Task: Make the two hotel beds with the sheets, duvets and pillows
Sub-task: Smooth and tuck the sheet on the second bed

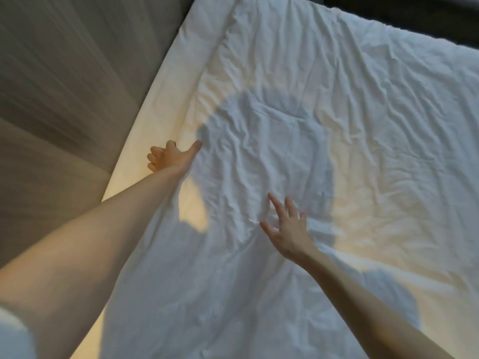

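Bedding at the spreading step: one white duvet (337, 125) lies across the single bed in view, covering most of it and heavily creased throughout. One strip of under-sheet (178, 81) shows along the left edge, beside the brown floor (64, 73). No pillows and no second bed appear.

Two bare arms reach in from the near side. The left hand (168, 158) sits at the duvet's left edge, thumb (193, 149) stretched onto the fabric and the other fingers curled. Whether they pinch the hem cannot be told. The right hand (287, 229) rests on the middle of the duvet, its fingers (274, 203) straight and spread apart, holding nothing.

The step in hand is judged to be squaring and smoothing the duvet. The next move probably calls for a pull on the left edge to align it with the mattress side, then flat outward strokes to clear the creases.
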Motion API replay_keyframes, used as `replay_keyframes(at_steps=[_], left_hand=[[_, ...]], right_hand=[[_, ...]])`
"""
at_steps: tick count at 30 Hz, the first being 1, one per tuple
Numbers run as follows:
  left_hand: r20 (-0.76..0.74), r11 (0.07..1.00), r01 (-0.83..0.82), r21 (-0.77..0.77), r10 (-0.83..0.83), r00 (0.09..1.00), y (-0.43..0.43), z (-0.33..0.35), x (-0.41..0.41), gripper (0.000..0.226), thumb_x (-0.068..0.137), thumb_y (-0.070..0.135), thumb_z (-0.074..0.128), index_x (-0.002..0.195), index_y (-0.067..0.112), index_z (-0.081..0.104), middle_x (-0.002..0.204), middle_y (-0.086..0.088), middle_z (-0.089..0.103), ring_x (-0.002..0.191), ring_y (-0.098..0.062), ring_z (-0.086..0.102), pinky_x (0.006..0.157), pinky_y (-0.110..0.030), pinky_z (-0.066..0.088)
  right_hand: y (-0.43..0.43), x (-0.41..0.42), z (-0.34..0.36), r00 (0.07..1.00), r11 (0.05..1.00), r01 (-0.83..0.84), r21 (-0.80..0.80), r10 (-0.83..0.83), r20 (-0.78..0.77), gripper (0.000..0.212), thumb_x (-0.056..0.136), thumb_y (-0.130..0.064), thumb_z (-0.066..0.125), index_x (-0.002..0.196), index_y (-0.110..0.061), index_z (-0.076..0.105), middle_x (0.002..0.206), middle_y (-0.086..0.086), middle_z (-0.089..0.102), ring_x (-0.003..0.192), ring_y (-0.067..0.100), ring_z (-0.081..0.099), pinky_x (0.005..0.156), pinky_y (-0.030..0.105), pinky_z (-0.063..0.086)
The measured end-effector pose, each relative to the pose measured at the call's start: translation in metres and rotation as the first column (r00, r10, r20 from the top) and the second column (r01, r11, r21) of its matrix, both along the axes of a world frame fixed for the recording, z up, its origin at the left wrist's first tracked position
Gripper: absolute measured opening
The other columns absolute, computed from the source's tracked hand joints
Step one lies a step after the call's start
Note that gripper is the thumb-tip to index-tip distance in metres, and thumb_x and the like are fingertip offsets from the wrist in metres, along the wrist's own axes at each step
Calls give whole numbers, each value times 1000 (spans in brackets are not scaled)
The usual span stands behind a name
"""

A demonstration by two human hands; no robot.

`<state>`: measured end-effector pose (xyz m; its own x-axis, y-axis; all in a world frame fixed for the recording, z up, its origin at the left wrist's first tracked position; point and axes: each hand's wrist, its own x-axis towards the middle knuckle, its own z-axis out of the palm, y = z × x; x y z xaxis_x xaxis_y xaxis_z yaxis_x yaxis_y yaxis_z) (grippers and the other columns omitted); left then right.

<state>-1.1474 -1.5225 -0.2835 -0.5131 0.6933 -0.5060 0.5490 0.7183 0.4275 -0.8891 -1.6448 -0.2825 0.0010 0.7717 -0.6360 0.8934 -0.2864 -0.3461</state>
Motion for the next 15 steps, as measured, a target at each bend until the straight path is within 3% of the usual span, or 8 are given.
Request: replay_keyframes(at_steps=[5, 7, 8, 10, 15], left_hand=[[102, 986, 0, 168, -17, 995, 5, 5, 0, 68, 90, 55, 57, 132, 3, 48, 135, -16, 51, 126, -32, 47, 98, -36, 38], [19, 964, 29, 266, -35, 999, 6, 11, 1, 34, 94, 49, 53, 106, 18, 58, 107, -6, 63, 107, -28, 55, 85, -35, 41], [-29, 953, 42, 300, -35, 999, 7, 17, 1, 24, 95, 48, 51, 86, 26, 52, 85, 2, 58, 92, -26, 53, 76, -33, 38], [-126, 938, 75, 337, -34, 991, 8, 27, -7, 34, 95, 47, 50, 76, 21, 40, 68, 1, 46, 78, -25, 46, 70, -32, 32], [-258, 952, 151, 267, -81, 963, 9, 5, -33, 35, 97, 44, 47, 82, 13, 43, 86, -12, 58, 84, -33, 53, 69, -36, 34]], right_hand=[[-2, -6, 1, 999, 1000, 31, 2, -31, 23, 67, 96, -53, 44, 147, -55, 1, 162, -7, -10, 147, 43, -1, 112, 68, 9], [-2, -11, 5, 998, 999, 45, 18, -46, 53, 67, 96, -55, 44, 146, -57, -1, 162, -10, -11, 147, 42, -5, 110, 70, 10], [-2, -13, 8, 996, 998, 35, 47, -39, 81, 68, 95, -57, 43, 146, -57, -2, 162, -10, -12, 147, 40, -8, 109, 72, 9], [1, -19, 14, 988, 991, -22, 129, 2, 154, 69, 94, -59, 42, 145, -58, -4, 162, -8, -16, 147, 38, -13, 109, 72, 5], [11, -22, 11, 981, 971, -122, 204, 87, 174, 69, 95, -61, 38, 145, -56, -9, 158, -10, -27, 145, 31, -25, 108, 70, -8]])
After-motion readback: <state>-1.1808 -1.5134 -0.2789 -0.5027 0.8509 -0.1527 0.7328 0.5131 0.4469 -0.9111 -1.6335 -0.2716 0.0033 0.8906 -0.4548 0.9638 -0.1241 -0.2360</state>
